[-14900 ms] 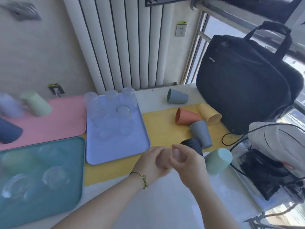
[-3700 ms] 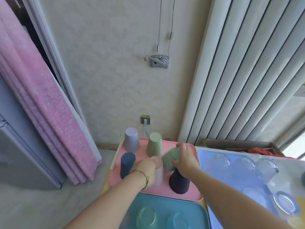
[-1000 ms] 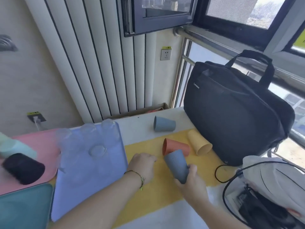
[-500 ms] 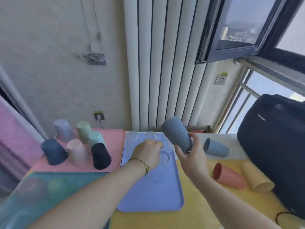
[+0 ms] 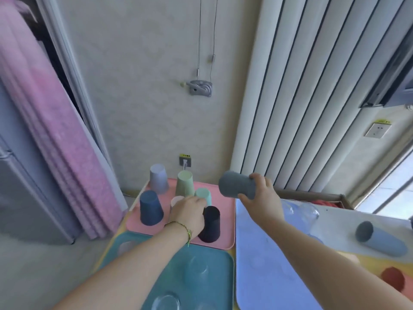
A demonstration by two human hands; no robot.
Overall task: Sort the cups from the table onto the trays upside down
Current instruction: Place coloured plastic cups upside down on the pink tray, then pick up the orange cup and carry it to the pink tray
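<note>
Cream wall [image 5: 138,86], white radiator [image 5: 312,97] (daylight right).

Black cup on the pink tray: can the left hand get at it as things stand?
Probably yes. The left hand sits right beside the black cup on the pink tray, with nothing between them. Whether it grips the pale cup under it is unclear.

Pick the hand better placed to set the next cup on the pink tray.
Right. The right hand grips the grey cup near the edge of the pink tray; the left hand rests among cups standing there.
</note>
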